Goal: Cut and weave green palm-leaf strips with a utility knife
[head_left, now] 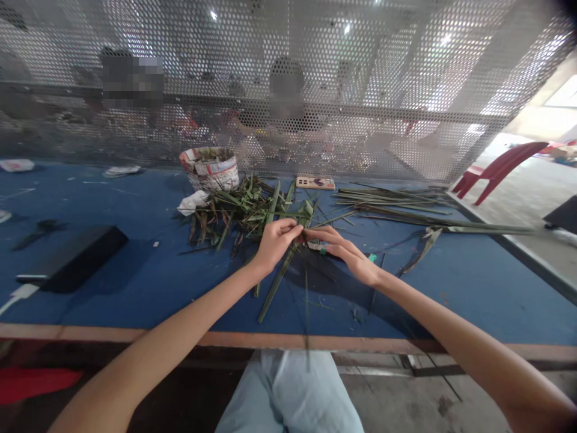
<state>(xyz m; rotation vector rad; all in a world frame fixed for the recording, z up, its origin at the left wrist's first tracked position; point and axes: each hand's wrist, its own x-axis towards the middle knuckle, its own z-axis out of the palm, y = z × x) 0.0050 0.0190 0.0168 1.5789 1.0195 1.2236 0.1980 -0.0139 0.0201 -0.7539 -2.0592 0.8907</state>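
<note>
Around the hands, the blue tabletop (455,294) carries a loose heap of cut leaf pieces (238,207) at 12 o'clock, and nothing stands between it and the hands. Behind the heap sit 1 paper-covered bowl (210,169), 1 crumpled white paper (192,203) and 1 small beige tile (315,183). About 6 long, narrow palm strips (396,201) lie at 2 o'clock, though the exact count is hard to tell where they overlap. At 9 o'clock lie 1 black power bank (76,258) with 1 white cable (18,294), and 1 dark tool (38,231), too small to identify. A perforated metal screen (315,60) stands across the far edge at 12 o'clock, and 2 people (286,129) (130,126) sit blurred behind it. 1 red plastic chair (496,168) stands at 2 o'clock.

The left hand (274,243) is curled, its fingers (288,228) pressed together and pinching a green leaf strip (282,270) at the centre of the table; the strip runs down toward 7 o'clock. The right hand (347,252) is half open, its fingers (329,237) stretched toward that same strip and touching it. Whether it grips, I cannot tell. 2 small teal bits (372,257) lie just beside it.
</note>
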